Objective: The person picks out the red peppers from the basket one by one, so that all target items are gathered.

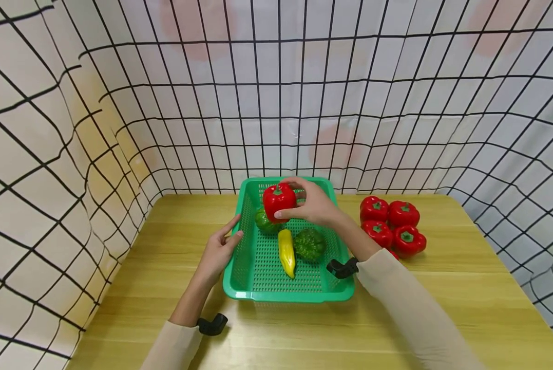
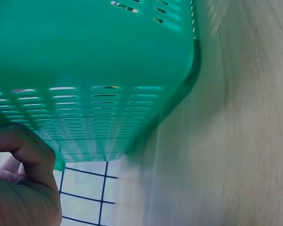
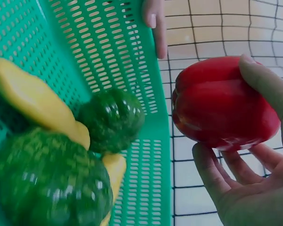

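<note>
My right hand (image 1: 315, 203) holds a red bell pepper (image 1: 278, 201) over the far part of a green plastic basket (image 1: 287, 297), thumb on one side and fingers on the other. The right wrist view shows that pepper (image 3: 221, 101) raised beside the basket's rim. At the left rim, my left hand (image 1: 218, 252) grips the basket edge between thumb and fingers. Inside the basket lie a yellow elongated vegetable (image 1: 286, 253), a dark green bumpy gourd (image 1: 309, 244) and another green gourd (image 1: 266, 222), partly hidden behind the pepper. A second yellow piece (image 3: 114, 174) shows past the nearer gourd.
Right of the basket, several red bell peppers (image 1: 391, 223) sit clustered on the wooden table (image 1: 461, 288), one partly hidden by the right forearm. Black wire mesh (image 1: 276, 103) with pale sheeting behind it encloses the back and sides.
</note>
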A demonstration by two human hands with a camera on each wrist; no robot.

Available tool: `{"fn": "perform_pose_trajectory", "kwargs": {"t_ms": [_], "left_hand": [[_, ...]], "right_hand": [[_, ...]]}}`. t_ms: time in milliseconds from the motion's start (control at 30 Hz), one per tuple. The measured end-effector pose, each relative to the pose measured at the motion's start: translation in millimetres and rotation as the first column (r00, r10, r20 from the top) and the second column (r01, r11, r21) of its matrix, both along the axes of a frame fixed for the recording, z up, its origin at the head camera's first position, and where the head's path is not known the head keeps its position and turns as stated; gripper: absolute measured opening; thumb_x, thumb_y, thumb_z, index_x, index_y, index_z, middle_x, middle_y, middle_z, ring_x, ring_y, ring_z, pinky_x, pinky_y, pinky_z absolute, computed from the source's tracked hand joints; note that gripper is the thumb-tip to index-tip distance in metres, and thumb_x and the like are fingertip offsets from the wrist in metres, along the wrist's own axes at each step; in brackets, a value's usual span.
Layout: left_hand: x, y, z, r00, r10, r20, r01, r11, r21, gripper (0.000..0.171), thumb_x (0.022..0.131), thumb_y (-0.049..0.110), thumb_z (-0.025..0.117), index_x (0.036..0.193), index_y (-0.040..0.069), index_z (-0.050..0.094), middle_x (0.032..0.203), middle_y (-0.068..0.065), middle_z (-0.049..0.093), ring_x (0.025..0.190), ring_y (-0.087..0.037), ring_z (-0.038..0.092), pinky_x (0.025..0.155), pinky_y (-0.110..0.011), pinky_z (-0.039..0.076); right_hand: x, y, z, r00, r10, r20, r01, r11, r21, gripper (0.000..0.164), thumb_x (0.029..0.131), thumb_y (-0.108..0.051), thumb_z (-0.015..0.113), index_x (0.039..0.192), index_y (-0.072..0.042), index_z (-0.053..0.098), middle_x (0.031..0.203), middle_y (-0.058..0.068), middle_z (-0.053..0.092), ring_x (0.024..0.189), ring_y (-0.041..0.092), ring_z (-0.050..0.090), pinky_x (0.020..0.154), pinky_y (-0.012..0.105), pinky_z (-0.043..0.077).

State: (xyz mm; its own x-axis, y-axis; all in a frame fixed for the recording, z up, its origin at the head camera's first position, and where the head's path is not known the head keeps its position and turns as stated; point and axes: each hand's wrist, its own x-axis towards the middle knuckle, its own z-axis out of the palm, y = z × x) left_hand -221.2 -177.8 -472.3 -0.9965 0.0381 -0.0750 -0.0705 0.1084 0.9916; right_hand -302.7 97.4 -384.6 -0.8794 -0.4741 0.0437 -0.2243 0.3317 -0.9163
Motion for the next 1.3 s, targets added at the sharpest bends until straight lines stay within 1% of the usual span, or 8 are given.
{"fn": "perform_pose_trajectory", "kwargs": {"t_ms": [167, 300, 600, 733, 867, 1033, 1167, 1300], "left_hand": [[2.8, 1.7, 0.9, 1.000, 0.006, -0.020, -0.006, 1.000, -0.012, 0.050, 0.106, 0.032, 0.059, 0.154, 0.036, 0.047, 0.066, -0.010, 0.062, 0.063, -0.024, 0.068, 0.062, -0.034, 0.058], [3.9, 1.8, 0.9, 0.999, 0.020, -0.024, -0.021, 1.000, -0.019, 0.047, 0.107, 0.036, 0.057, 0.153, 0.038, 0.048, 0.063, -0.010, 0.059, 0.060, -0.024, 0.066, 0.061, -0.033, 0.057], [0.3, -0.4, -2.6, 1.000, 0.010, 0.012, -0.010, 1.000, -0.008, 0.049, 0.110, 0.031, 0.051, 0.158, 0.033, 0.042, 0.062, -0.011, 0.057, 0.057, -0.023, 0.063, 0.059, -0.033, 0.056], [0.4, -0.3, -3.0, 1.000, 0.007, 0.009, -0.007, 1.000, 0.002, 0.048, 0.110, 0.033, 0.051, 0.157, 0.036, 0.043, 0.061, -0.011, 0.057, 0.054, -0.022, 0.063, 0.057, -0.032, 0.056], [2.5, 0.8, -0.8, 1.000, 0.010, -0.004, -0.010, 1.000, 0.011, 0.046, 0.109, 0.035, 0.054, 0.154, 0.039, 0.047, 0.067, -0.017, 0.062, 0.058, -0.022, 0.066, 0.059, -0.033, 0.057], [6.0, 2.3, 5.6, 1.000, 0.009, -0.010, -0.009, 1.000, 0.008, 0.046, 0.109, 0.035, 0.053, 0.154, 0.037, 0.047, 0.070, -0.021, 0.064, 0.060, -0.024, 0.067, 0.060, -0.034, 0.058], [5.4, 2.1, 5.4, 1.000, 0.010, -0.007, -0.010, 1.000, 0.009, 0.046, 0.109, 0.035, 0.053, 0.154, 0.037, 0.047, 0.072, -0.024, 0.065, 0.060, -0.025, 0.068, 0.060, -0.034, 0.058], [3.0, 1.0, 0.4, 1.000, 0.015, -0.011, -0.014, 1.000, 0.006, 0.046, 0.109, 0.036, 0.053, 0.154, 0.038, 0.047, 0.084, -0.030, 0.069, 0.066, -0.028, 0.072, 0.062, -0.034, 0.059]], "right_hand": [[13.6, 27.5, 3.8, 0.999, 0.017, -0.050, -0.016, 1.000, 0.015, 0.078, 0.082, -0.024, 0.089, 0.148, -0.020, 0.049, 0.147, 0.008, 0.050, 0.129, 0.037, 0.056, 0.092, 0.048, 0.060], [25.2, 50.0, 1.9, 0.999, 0.006, -0.032, -0.006, 1.000, 0.005, 0.081, 0.082, -0.024, 0.089, 0.150, -0.021, 0.045, 0.148, 0.009, 0.049, 0.130, 0.039, 0.056, 0.092, 0.047, 0.060], [48.6, 109.1, 3.5, 0.989, -0.144, -0.030, 0.144, 0.990, -0.001, 0.080, 0.084, -0.027, 0.088, 0.151, -0.025, 0.044, 0.147, 0.004, 0.052, 0.133, 0.033, 0.054, 0.094, 0.042, 0.059], [59.3, 137.9, 8.1, 0.982, -0.177, -0.071, 0.179, 0.984, 0.020, 0.081, 0.086, -0.020, 0.086, 0.153, -0.023, 0.041, 0.148, 0.006, 0.049, 0.132, 0.031, 0.053, 0.092, 0.029, 0.059], [70.9, 165.9, 10.6, 0.966, -0.226, -0.126, 0.235, 0.970, 0.066, 0.082, 0.088, -0.017, 0.084, 0.155, -0.024, 0.039, 0.149, 0.001, 0.046, 0.130, 0.019, 0.051, 0.090, 0.016, 0.054], [85.5, 196.7, 6.7, 0.947, -0.282, -0.156, 0.298, 0.950, 0.093, 0.083, 0.087, -0.012, 0.083, 0.156, -0.025, 0.039, 0.148, -0.004, 0.045, 0.126, 0.005, 0.047, 0.089, 0.010, 0.052], [96.4, 218.8, -0.7, 0.937, -0.288, -0.198, 0.313, 0.943, 0.109, 0.082, 0.087, -0.008, 0.082, 0.157, -0.021, 0.040, 0.148, -0.003, 0.044, 0.124, -0.001, 0.046, 0.090, 0.005, 0.047], [105.9, 240.4, -11.6, 0.926, -0.313, -0.210, 0.343, 0.931, 0.123, 0.080, 0.088, -0.006, 0.082, 0.156, -0.018, 0.041, 0.146, -0.005, 0.045, 0.119, -0.007, 0.050, 0.088, 0.003, 0.047]]}}
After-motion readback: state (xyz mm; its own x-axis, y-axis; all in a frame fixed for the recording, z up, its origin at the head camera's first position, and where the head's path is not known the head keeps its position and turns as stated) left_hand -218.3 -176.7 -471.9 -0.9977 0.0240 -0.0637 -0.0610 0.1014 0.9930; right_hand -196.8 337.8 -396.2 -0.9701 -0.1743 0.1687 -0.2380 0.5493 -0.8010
